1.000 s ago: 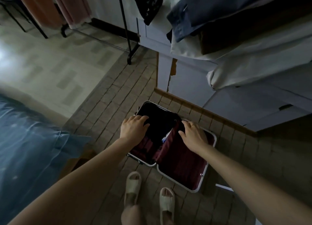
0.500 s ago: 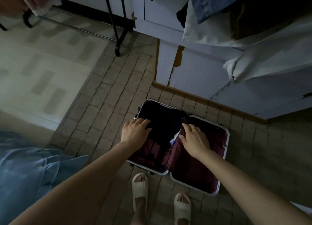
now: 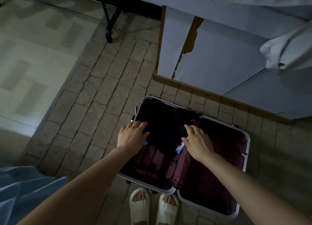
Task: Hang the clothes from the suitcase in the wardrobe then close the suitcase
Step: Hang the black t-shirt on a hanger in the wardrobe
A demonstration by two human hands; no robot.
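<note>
An open suitcase [image 3: 246,140] with a silver rim and dark red lining lies on the brick-pattern floor in front of my feet. A dark garment [image 3: 166,125] fills its left half, with a bit of light blue and white cloth [image 3: 179,148] showing under it. My left hand [image 3: 131,135] rests on the garment's left edge, fingers spread and slightly bent. My right hand [image 3: 197,140] lies on the garment's right edge near the middle hinge, thumb tucked against the cloth. The right half of the case shows only lining.
A pale wardrobe [image 3: 211,52] with a damaged panel edge stands just beyond the suitcase; a white garment [image 3: 287,54] hangs at upper right. A black clothes-rack leg [image 3: 109,27] stands on the floor at upper left. Blue bedding [image 3: 22,191] lies at lower left. My slippered feet [image 3: 153,206] are below.
The view has tilted further down and closer to the suitcase. Both hands have stayed on the dark garment, shifting slightly along its edges.
</note>
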